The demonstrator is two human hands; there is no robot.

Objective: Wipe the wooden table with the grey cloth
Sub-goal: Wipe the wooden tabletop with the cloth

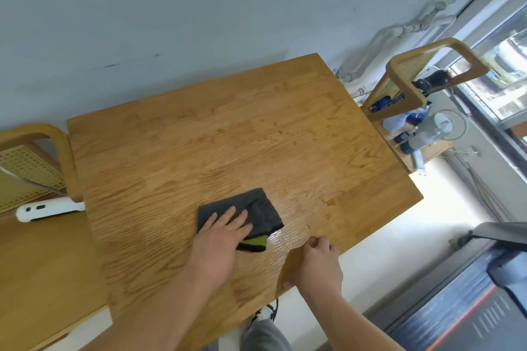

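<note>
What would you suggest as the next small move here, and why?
Probably slide the cloth rightward under the left hand, which lies flat on it: a small amber puddle sits unwiped on the table just beyond the cloth's right end.

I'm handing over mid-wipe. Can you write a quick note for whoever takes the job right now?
Left hand: fingers flat on the grey cloth, pressing it onto the wooden table near the front edge.
Right hand: rests at the table's near edge, fingers curled, holding nothing.
Done: a wet sheen beside the cloth suggests that patch has been wiped.
Left: amber droplets to the right of the cloth and small spots farther back need wiping.
</note>
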